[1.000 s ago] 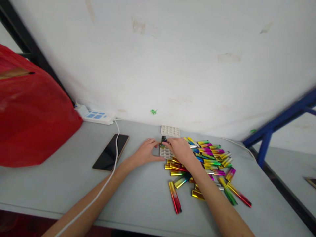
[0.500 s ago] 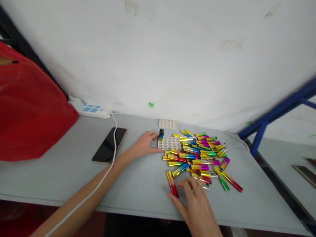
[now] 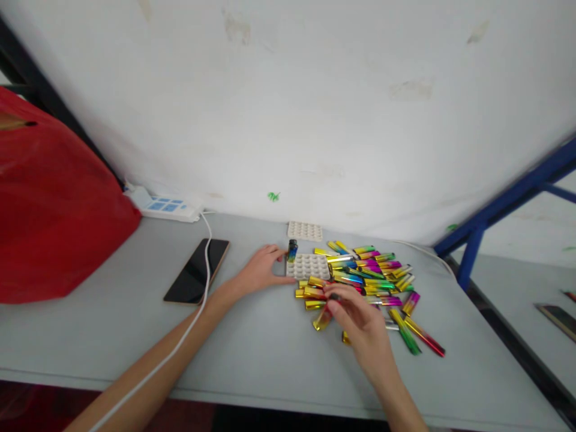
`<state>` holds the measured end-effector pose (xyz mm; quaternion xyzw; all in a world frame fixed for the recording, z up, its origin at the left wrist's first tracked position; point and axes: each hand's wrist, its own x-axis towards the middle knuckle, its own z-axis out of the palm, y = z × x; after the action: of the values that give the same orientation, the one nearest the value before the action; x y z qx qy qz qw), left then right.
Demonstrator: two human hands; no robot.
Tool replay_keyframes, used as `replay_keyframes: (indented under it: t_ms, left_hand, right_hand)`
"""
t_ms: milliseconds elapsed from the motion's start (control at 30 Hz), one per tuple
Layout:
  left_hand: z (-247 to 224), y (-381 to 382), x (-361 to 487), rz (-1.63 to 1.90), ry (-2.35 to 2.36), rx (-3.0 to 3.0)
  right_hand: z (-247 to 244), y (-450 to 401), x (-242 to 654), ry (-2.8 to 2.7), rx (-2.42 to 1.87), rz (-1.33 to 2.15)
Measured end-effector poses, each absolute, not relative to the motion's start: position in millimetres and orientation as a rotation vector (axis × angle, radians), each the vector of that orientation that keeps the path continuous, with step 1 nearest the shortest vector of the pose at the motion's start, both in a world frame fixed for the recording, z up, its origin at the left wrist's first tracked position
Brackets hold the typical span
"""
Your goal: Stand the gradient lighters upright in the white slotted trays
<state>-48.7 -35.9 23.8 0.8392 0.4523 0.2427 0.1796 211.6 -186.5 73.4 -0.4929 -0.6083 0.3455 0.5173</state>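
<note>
1. Red and gold, one shiny tube tilts just below and right of the frame's centre, pinched between thumb and fingers of our right hand.
2. Around it, right of centre, we have a heap of metallic tubes.
3. Our left hand is unclenched, thumb and fingers spread at the left edge of a pale tray near mid-frame.
4. One blue tube stands in its upper-left corner.
5. Left of centre, we see a phone.

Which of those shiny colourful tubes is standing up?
The blue tube with the black top, at the far left corner of the nearer tray, beside the left hand. The right hand holds a red-gold tube tilted; the other tubes lie down.
</note>
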Motion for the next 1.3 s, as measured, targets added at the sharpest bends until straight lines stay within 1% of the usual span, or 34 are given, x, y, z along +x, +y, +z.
replay_keyframes:
  t_ms: [133,233,300,400,500,600,833,967,1100,1300]
  left_hand:
    - [22.8,-34.9,-49.4,0.687,1.281,2.374]
    - [22.6,-33.7,-50.1,0.675,1.296,2.382]
    - [22.3,-33.0,-50.6,0.680,1.296,2.389]
    - [21.2,-32.2,-52.0,0.695,1.275,2.397]
    - [20.3,-31.4,-53.3,0.706,1.264,2.398]
    - [20.6,-31.3,-53.8,0.716,1.257,2.396]
    - [22.0,-34.2,-54.0,0.723,1.255,2.402]
    - [20.8,-33.9,-54.3,0.699,1.262,2.401]
    - [18.7,-31.8,-54.4,0.698,1.267,2.401]
    - [21.4,-33.4,-53.3,0.705,1.273,2.401]
  right_hand:
    - [112.2,-133.5,201.1,-1.160,-0.969,1.279]
    - [130.9,-97.2,192.4,-1.180,-0.913,1.332]
    - [129.0,-78.4,187.7,-1.231,-0.968,1.279]
    - [107.3,-62.1,182.6,-1.283,-1.107,1.084]
    - [83.0,-58.7,179.4,-1.349,-1.207,0.869]
    - [71.8,-60.0,176.9,-1.416,-1.301,0.745]
    - [67.6,-60.0,177.0,-1.442,-1.381,0.623]
    - [66.9,-62.8,183.0,-1.481,-1.353,0.634]
    - [69.7,-67.4,190.1,-1.657,-1.289,0.647]
    - [71.4,-70.2,194.8,-1.954,-1.271,0.302]
